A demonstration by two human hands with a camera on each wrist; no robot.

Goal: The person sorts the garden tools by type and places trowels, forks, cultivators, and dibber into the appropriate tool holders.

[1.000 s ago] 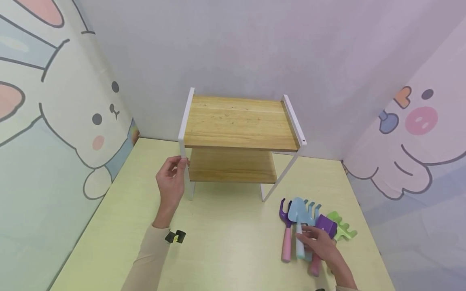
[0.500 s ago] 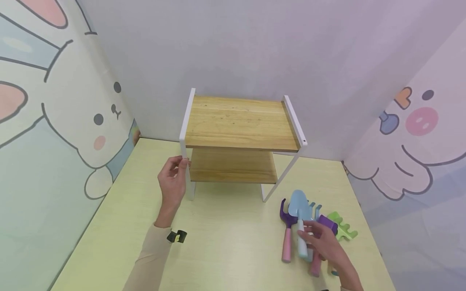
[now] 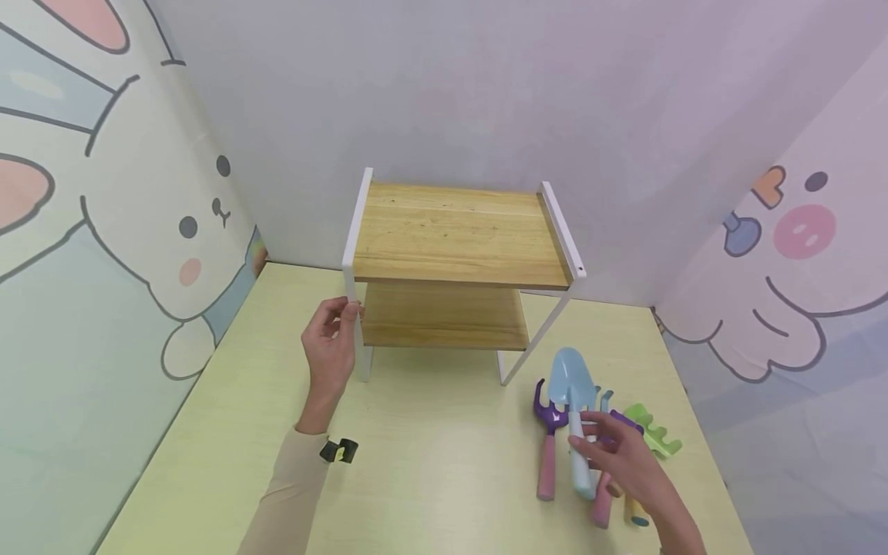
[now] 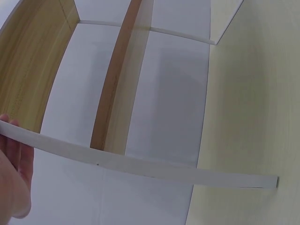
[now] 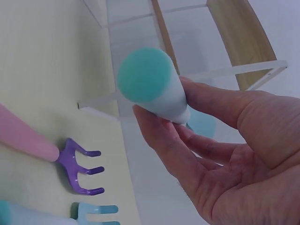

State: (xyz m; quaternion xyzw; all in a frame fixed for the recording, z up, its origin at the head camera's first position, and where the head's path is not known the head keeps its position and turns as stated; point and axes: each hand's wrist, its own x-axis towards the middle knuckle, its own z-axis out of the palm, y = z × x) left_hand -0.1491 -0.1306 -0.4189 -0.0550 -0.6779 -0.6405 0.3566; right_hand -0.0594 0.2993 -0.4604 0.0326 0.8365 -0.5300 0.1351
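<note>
A light blue trowel (image 3: 570,379) with a pale handle is pinched between the thumb and fingers of my right hand (image 3: 624,455). In the right wrist view its teal handle end (image 5: 145,75) faces the camera, and the trowel is off the table. My left hand (image 3: 329,339) grips the front left leg of a two-tier wooden shelf (image 3: 458,235) with white metal sides. The left wrist view shows the fingers (image 4: 26,164) curled at that white bar (image 4: 140,166). A purple hand fork (image 3: 550,416) with a pink handle lies left of the trowel.
A light blue rake (image 5: 96,213), a green rake (image 3: 652,432) and a purple tool with a pink handle (image 3: 602,505) lie on the table under or beside my right hand. A yellow handle (image 3: 634,510) shows there too. Curtains with cartoon animals surround the pale yellow table (image 3: 416,478).
My right hand has lifted the trowel from the pile of tools, and its blade has risen away from them. The left hand keeps its hold on the shelf leg.
</note>
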